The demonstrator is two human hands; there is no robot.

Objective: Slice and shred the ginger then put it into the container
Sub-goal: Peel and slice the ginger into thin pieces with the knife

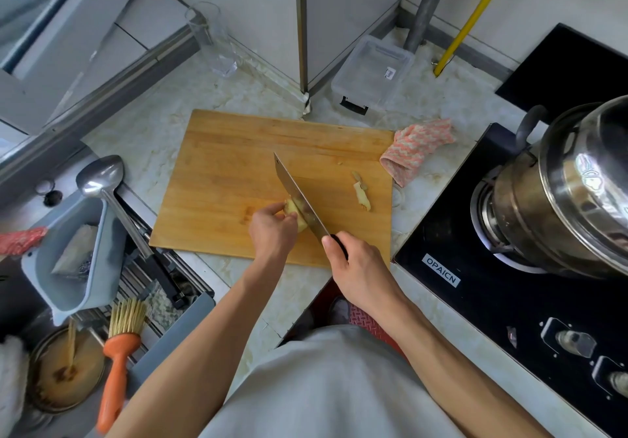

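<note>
A pale yellow piece of ginger (293, 209) lies on the wooden cutting board (238, 172). My left hand (272, 230) holds it down with curled fingers. My right hand (356, 267) grips the black handle of a knife (299, 199), whose blade rests against the right side of the ginger. Some ginger trimmings (362, 193) lie on the board to the right. A clear plastic container (372, 74) with its lid on stands behind the board by the wall.
A pink cloth (416, 148) lies at the board's right corner. A black stove (509, 284) with a steel pot (571, 193) is at the right. A glass jug (214, 40) stands at the back; a sink with a ladle (102, 179), grey basket (74, 254) and orange brush (117, 363) is at the left.
</note>
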